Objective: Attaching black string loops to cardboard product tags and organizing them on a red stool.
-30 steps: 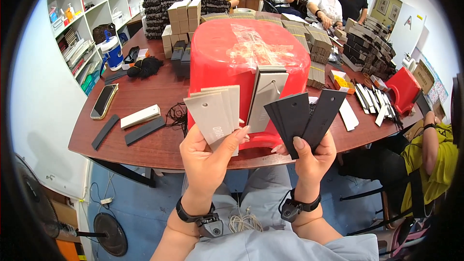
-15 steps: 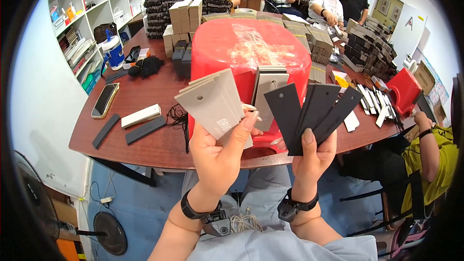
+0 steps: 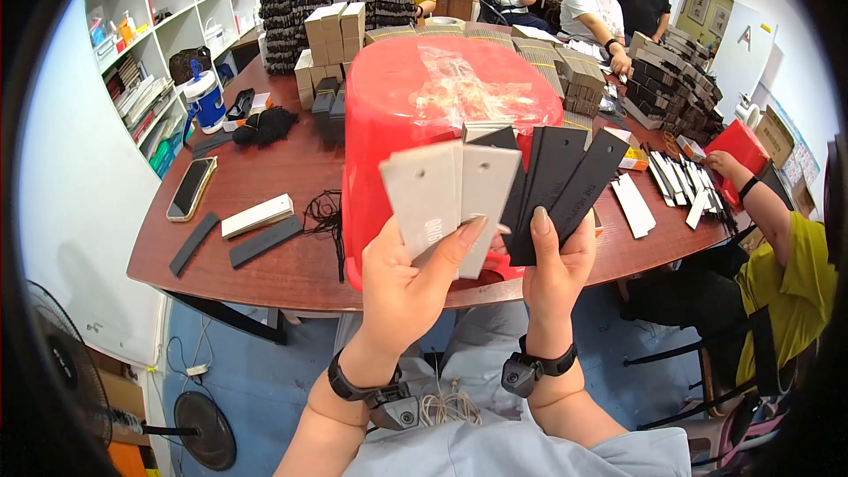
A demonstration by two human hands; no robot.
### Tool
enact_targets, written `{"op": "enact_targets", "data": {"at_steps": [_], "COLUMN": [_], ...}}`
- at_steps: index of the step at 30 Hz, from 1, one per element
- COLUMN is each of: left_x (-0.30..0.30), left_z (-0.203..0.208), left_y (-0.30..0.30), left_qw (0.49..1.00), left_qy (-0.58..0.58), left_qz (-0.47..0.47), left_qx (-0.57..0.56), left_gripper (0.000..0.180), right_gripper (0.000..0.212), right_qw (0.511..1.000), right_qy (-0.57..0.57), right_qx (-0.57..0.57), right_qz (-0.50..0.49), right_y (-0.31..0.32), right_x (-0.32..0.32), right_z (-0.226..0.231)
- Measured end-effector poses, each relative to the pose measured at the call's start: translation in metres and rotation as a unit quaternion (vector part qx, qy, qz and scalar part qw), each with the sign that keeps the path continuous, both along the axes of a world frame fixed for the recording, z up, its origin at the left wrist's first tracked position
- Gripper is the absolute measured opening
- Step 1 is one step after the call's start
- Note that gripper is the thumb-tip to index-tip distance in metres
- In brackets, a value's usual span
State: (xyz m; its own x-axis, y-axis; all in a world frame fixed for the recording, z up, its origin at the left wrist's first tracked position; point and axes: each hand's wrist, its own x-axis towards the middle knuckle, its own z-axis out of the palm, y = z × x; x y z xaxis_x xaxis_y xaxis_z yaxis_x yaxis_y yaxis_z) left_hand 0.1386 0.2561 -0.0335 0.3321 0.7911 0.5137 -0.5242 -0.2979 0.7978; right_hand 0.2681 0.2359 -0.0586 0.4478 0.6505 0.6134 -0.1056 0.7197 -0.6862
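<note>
My left hand [image 3: 397, 278] is closed around a fan of light grey hang tags [image 3: 420, 185], each punched with a hole near its top. One tag [image 3: 489, 178] spreads out at the right of that fan, its lower end by my left thumb. Black hang tags [image 3: 556, 168] are fanned in my right hand [image 3: 558, 256], the thumb pressed over their lower part. Both fans are held upright, close side by side, before a red plastic stool [image 3: 380, 97] with clear tape on top. Between and behind them shows the top of another tag stack [image 3: 486, 130], mostly hidden.
On the table's left lie a phone [image 3: 192, 187], a light tag stack [image 3: 257, 215], black tags [image 3: 265, 242] and black cords [image 3: 325, 223]. Loose white tags [image 3: 633, 205] lie to the right. A co-worker in a yellow-green top [image 3: 786, 269] sits there. Bundled stacks [image 3: 327, 44] stand behind.
My left hand has shifted right and my right hand slightly left, bringing the fans together. One light tag now fans out rightward. The yellow-green-clad co-worker's arm has reached up toward another red stool.
</note>
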Motion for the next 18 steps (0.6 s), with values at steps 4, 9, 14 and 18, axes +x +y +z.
{"op": "enact_targets", "data": {"at_steps": [4, 9, 14, 18], "left_x": [0.01, 0.012, 0.013, 0.015], "left_z": [0.008, 0.002, -0.003, -0.006], "left_y": [-0.005, -0.004, -0.001, 0.008], "left_qw": [0.998, 0.996, 0.993, 0.984], "left_qy": [-0.029, -0.015, -0.013, 0.002], "left_qz": [0.049, 0.091, 0.112, 0.18], "left_qx": [-0.016, -0.002, -0.041, -0.013], "left_gripper": [0.025, 0.024, 0.024, 0.02], "right_gripper": [0.031, 0.028, 0.025, 0.018], "right_qw": [1.0, 1.0, 1.0, 0.996], "right_qy": [-0.001, -0.002, -0.004, 0.054], "right_qx": [-0.001, 0.0, 0.005, -0.007], "right_qz": [-0.019, -0.02, -0.005, -0.073], "right_y": [0.0, 0.001, 0.001, 0.002], "right_x": [0.003, 0.004, 0.002, 0.008], "right_z": [-0.002, -0.003, -0.002, -0.006]}}
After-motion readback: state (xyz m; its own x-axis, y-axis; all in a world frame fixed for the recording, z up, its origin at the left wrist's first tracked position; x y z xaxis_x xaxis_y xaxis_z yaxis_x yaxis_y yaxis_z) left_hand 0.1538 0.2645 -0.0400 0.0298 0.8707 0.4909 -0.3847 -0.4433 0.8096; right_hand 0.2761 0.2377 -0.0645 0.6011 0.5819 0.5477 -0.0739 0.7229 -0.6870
